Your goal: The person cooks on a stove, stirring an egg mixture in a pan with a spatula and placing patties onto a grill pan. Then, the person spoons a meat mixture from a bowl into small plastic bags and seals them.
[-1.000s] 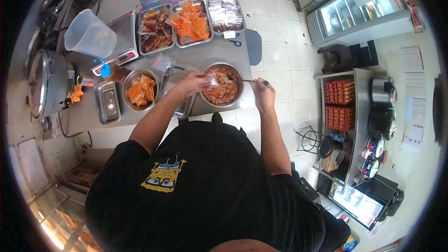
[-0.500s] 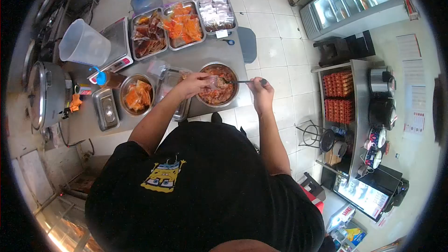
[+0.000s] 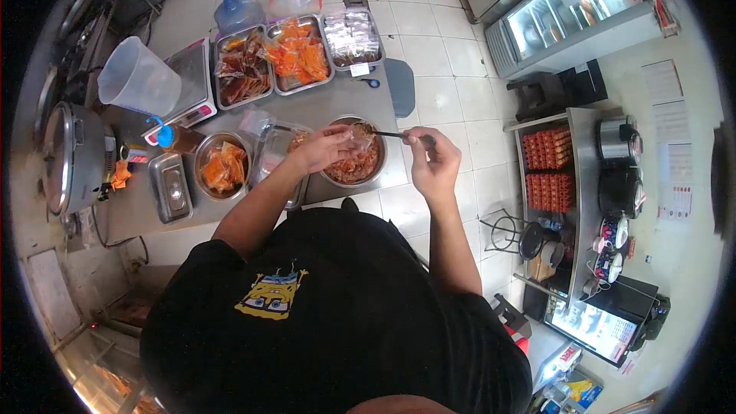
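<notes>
My left hand [image 3: 322, 149] holds a small clear plastic bag [image 3: 357, 140] by its edge, above the left side of a round metal bowl [image 3: 381, 172]. Reddish chopped food [image 3: 356, 168] fills much of this bowl. From the right, my right hand [image 3: 434, 159] grips the dark handle of a spoon [image 3: 392, 134], whose far end is at the bag's opening over the bowl; its tip is too small to make out. Left of the bowl, partly under my left forearm, lies a clear plastic-covered tray [image 3: 277, 149].
Three metal trays of bagged food [image 3: 244, 69] [image 3: 299, 54] [image 3: 353, 37] line the table's far side. A bowl of orange packets [image 3: 223, 168], a lidded metal container [image 3: 172, 186], a blue-capped bottle [image 3: 181, 139], a scale [image 3: 192, 80] and a plastic jug [image 3: 139, 77] stand left.
My right hand has turned and moved slightly nearer the bowl with the spoon. The fingers of my left hand have shifted around the bag. The camera view has shifted a little.
</notes>
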Demonstrator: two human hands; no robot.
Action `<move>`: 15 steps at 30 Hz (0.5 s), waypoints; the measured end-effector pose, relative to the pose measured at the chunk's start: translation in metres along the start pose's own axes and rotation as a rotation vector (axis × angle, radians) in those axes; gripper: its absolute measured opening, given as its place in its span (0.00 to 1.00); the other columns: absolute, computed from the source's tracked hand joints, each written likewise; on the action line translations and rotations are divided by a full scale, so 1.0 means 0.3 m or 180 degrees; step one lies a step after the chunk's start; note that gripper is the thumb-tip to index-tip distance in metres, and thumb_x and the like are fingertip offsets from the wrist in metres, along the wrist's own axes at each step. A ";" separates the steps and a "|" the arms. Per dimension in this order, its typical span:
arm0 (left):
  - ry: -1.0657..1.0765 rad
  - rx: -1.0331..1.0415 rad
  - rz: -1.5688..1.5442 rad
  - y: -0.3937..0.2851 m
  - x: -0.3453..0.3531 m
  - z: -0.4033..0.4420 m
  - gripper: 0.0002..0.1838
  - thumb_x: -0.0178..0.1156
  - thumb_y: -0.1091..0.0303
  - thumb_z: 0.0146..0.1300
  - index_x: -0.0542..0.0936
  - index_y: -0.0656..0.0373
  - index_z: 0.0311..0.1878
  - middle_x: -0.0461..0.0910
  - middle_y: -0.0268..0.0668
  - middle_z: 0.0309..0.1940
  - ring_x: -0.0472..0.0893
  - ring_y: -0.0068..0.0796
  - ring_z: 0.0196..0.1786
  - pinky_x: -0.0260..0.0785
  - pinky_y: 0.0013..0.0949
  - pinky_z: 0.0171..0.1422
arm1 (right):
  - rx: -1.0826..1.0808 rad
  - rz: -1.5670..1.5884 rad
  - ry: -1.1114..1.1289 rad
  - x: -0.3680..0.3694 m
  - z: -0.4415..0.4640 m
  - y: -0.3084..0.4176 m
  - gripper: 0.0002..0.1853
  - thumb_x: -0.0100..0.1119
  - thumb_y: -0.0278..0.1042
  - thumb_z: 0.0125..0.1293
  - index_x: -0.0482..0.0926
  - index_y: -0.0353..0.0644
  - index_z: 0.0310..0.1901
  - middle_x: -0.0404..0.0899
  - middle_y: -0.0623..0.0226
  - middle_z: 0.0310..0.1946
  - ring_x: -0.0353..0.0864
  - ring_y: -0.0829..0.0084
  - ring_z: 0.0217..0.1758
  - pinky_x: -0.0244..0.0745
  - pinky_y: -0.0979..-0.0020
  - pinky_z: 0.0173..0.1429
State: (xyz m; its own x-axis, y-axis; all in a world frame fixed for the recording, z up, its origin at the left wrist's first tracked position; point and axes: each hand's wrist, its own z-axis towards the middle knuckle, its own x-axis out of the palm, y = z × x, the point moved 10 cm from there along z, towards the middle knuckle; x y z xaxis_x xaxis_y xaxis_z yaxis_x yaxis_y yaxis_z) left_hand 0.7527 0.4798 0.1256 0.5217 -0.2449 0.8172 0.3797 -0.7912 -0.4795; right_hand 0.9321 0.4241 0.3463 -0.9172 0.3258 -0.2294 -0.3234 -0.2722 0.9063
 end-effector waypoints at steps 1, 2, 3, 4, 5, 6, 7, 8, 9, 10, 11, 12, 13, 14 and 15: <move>0.0059 0.0114 -0.0066 -0.005 0.002 0.002 0.10 0.58 0.70 0.75 0.80 0.59 0.55 0.83 0.41 0.56 0.82 0.42 0.63 0.73 0.47 0.70 | -0.0174 -0.0075 0.0020 0.000 0.005 0.043 0.03 0.60 0.15 0.66 0.82 0.30 0.40 0.87 0.55 0.36 0.89 0.69 0.40 0.85 0.70 0.46; 0.0070 0.0141 -0.0074 -0.011 0.024 -0.003 0.10 0.58 0.70 0.75 0.80 0.59 0.55 0.83 0.41 0.56 0.82 0.42 0.63 0.73 0.47 0.70 | -0.0197 -0.0083 0.0039 -0.001 0.008 0.063 0.03 0.60 0.15 0.66 0.82 0.30 0.40 0.87 0.55 0.36 0.89 0.69 0.40 0.85 0.70 0.46; 0.0187 0.0338 -0.0094 -0.033 0.059 -0.006 0.10 0.58 0.70 0.75 0.80 0.59 0.56 0.83 0.41 0.56 0.82 0.42 0.62 0.74 0.46 0.69 | -0.0452 -0.0264 0.0054 -0.002 0.007 0.105 0.04 0.60 0.13 0.65 0.81 0.30 0.39 0.87 0.55 0.36 0.89 0.67 0.40 0.85 0.70 0.46; 0.0305 0.0540 -0.0113 -0.059 0.092 -0.012 0.11 0.58 0.70 0.75 0.80 0.58 0.57 0.83 0.40 0.55 0.82 0.41 0.61 0.75 0.46 0.68 | -0.0713 -0.0442 0.0071 -0.001 0.005 0.148 0.05 0.59 0.12 0.64 0.81 0.31 0.39 0.87 0.54 0.36 0.89 0.65 0.40 0.85 0.71 0.45; 0.0317 0.0575 -0.0120 -0.074 0.116 -0.021 0.11 0.58 0.70 0.75 0.80 0.58 0.57 0.83 0.40 0.55 0.82 0.41 0.61 0.75 0.46 0.68 | -0.0743 -0.0448 0.0093 0.001 0.004 0.168 0.05 0.59 0.12 0.64 0.81 0.31 0.39 0.87 0.54 0.36 0.89 0.65 0.40 0.85 0.71 0.45; 0.0286 0.0628 -0.0121 -0.094 0.135 -0.031 0.11 0.57 0.70 0.76 0.79 0.58 0.58 0.83 0.40 0.55 0.83 0.40 0.61 0.76 0.45 0.66 | -0.0875 -0.0479 0.0064 0.001 0.000 0.199 0.06 0.59 0.12 0.63 0.81 0.31 0.38 0.87 0.54 0.37 0.90 0.64 0.40 0.85 0.72 0.45; 0.0254 0.0681 -0.0121 -0.111 0.147 -0.037 0.12 0.57 0.70 0.76 0.79 0.58 0.59 0.83 0.40 0.55 0.83 0.40 0.61 0.77 0.44 0.65 | -0.1006 -0.0507 0.0035 -0.002 -0.005 0.229 0.07 0.59 0.11 0.62 0.81 0.31 0.38 0.87 0.53 0.37 0.90 0.62 0.40 0.85 0.72 0.44; 0.0264 0.0709 -0.0127 -0.123 0.154 -0.041 0.12 0.57 0.70 0.76 0.79 0.58 0.59 0.83 0.40 0.55 0.83 0.40 0.61 0.77 0.44 0.65 | -0.1031 -0.0510 0.0052 -0.002 -0.008 0.249 0.07 0.59 0.11 0.62 0.81 0.31 0.38 0.87 0.53 0.37 0.90 0.62 0.40 0.85 0.72 0.44; 0.0313 0.0784 -0.0067 -0.138 0.164 -0.046 0.13 0.57 0.70 0.76 0.79 0.58 0.60 0.83 0.40 0.55 0.83 0.40 0.61 0.77 0.43 0.65 | -0.1082 -0.0536 0.0017 -0.007 -0.012 0.272 0.06 0.59 0.11 0.62 0.81 0.31 0.38 0.87 0.52 0.38 0.90 0.62 0.41 0.85 0.72 0.44; 0.0360 0.0857 -0.0007 -0.152 0.175 -0.051 0.13 0.57 0.70 0.76 0.78 0.58 0.60 0.83 0.40 0.56 0.82 0.39 0.61 0.77 0.42 0.64 | -0.1130 -0.0561 -0.0020 -0.012 -0.014 0.295 0.06 0.59 0.11 0.62 0.80 0.30 0.38 0.87 0.52 0.38 0.90 0.63 0.41 0.85 0.71 0.45; 0.0366 0.0877 -0.0012 -0.161 0.183 -0.053 0.13 0.57 0.70 0.76 0.78 0.58 0.60 0.83 0.40 0.56 0.82 0.39 0.61 0.77 0.42 0.64 | -0.1148 -0.0564 -0.0007 -0.012 -0.013 0.313 0.06 0.59 0.11 0.62 0.80 0.30 0.38 0.87 0.52 0.38 0.90 0.63 0.41 0.85 0.71 0.45; 0.0359 0.0929 0.0066 -0.174 0.193 -0.055 0.14 0.57 0.70 0.76 0.78 0.58 0.61 0.82 0.40 0.57 0.82 0.39 0.62 0.77 0.42 0.64 | -0.1269 -0.0607 -0.0008 -0.011 -0.014 0.342 0.06 0.58 0.11 0.62 0.80 0.30 0.38 0.87 0.51 0.38 0.90 0.63 0.42 0.85 0.71 0.44; 0.0350 0.0975 0.0144 -0.185 0.203 -0.060 0.14 0.58 0.70 0.76 0.77 0.59 0.62 0.82 0.40 0.57 0.82 0.39 0.62 0.78 0.42 0.64 | -0.1385 -0.0650 -0.0011 -0.009 -0.017 0.370 0.06 0.58 0.11 0.62 0.80 0.29 0.38 0.87 0.50 0.37 0.90 0.62 0.42 0.86 0.71 0.44; 0.0356 0.0988 0.0140 -0.193 0.215 -0.065 0.14 0.58 0.70 0.76 0.77 0.59 0.62 0.82 0.40 0.57 0.82 0.39 0.62 0.78 0.42 0.64 | -0.1397 -0.0653 -0.0004 -0.008 -0.016 0.385 0.06 0.58 0.11 0.62 0.80 0.29 0.38 0.87 0.50 0.37 0.90 0.62 0.42 0.86 0.71 0.44; 0.0373 0.0998 0.0177 -0.201 0.230 -0.070 0.15 0.58 0.69 0.76 0.77 0.59 0.63 0.81 0.40 0.58 0.82 0.39 0.62 0.77 0.43 0.64 | -0.1479 -0.0682 -0.0027 -0.007 -0.018 0.407 0.06 0.58 0.11 0.62 0.80 0.29 0.38 0.87 0.49 0.37 0.90 0.62 0.42 0.86 0.71 0.44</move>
State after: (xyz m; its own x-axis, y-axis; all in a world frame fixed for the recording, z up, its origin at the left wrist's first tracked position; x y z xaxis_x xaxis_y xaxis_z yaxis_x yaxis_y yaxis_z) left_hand 0.7498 0.4989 0.2175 0.4638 -0.3599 0.8096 0.5791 -0.5684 -0.5844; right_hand 0.8934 0.3853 0.4556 -0.8177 0.4252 -0.3880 -0.5750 -0.5718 0.5852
